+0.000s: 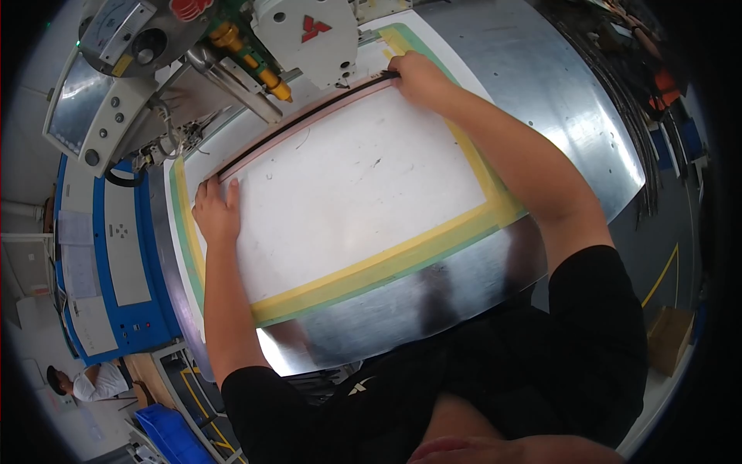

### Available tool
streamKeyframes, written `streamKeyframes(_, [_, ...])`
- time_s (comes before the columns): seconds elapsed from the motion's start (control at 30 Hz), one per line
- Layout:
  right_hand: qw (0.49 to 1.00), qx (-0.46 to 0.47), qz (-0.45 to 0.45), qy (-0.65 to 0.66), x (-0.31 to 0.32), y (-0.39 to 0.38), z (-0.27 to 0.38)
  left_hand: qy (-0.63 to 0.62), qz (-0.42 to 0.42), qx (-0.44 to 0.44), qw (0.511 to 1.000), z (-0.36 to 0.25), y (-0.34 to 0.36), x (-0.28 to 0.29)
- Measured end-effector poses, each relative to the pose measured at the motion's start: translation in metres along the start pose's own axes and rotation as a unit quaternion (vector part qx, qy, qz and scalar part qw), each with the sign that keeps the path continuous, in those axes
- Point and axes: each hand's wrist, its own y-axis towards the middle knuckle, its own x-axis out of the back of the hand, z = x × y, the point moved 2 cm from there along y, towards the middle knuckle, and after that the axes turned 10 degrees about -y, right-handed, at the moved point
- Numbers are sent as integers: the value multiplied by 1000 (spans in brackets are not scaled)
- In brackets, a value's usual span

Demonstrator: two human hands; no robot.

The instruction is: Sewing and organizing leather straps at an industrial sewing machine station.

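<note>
"Orientation first: how does the dark strip point(309, 114) lie?"

"Slantwise across the upper middle of the frame, its long axis climbing from centre left toward the top centre. It runs along the far side of the white sheet point(348, 185), with a thin reddish band beside it."

"And which hand is nearer?"

"Neither; they share it. The left hand point(217, 213) is at the lower-left end, the right hand point(421, 81) at the upper-right end, so the strip spans the gap between them."

"Are both gripping?"

"Right one, yes, it looks so: thumb and fingers are closed over that end. For the left, fingertips meet the strip with the thumb spread aside; I can't tell whether they pinch it or only press."

"What crowds them?"

"Machinery, top of frame. The pale machine head point(309, 39) sits close to the right hand, and a metal bar point(243, 89) and yellow cylinder point(267, 73) point down toward the strip's middle. Their clearance above it isn't readable from this angle, so I'd judge lifting riskier than sliding toward the body."

"And the near side?"

"Yellow tape point(386, 255) edges the sheet on the shiny metal worktop point(572, 155). A control panel point(108, 124) stands upper left, beyond the left hand."
</note>
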Motion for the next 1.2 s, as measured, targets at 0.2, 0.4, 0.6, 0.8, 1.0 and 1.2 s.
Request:
streamKeyframes(0.2, [995, -10, -87, 45, -3, -5, -9, -9, -14, 15, 1000, 5, 3, -4])
streamKeyframes(0.4, [997, 3, -70, -33, -3, -26, -2, 14, -24, 31, 999, 8, 5, -6])
streamKeyframes(0.6, [992, 62, -64, -84, -3, -31, 8, 28, -23, 34, 999, 8, 4, -3])
streamKeyframes(0.8, [992, 73, -61, -86, -5, -30, 4, 25, -23, 16, 999, 6, 5, -4])
streamKeyframes(1.0, [993, 64, -35, -89, 10, -35, 1, 24, -29, -9, 999, -6, 5, -9])
streamKeyframes(1.2, [992, 52, -58, -102, 19, -29, -57, 8, -19, -21, 1000, -60, 11, -27])
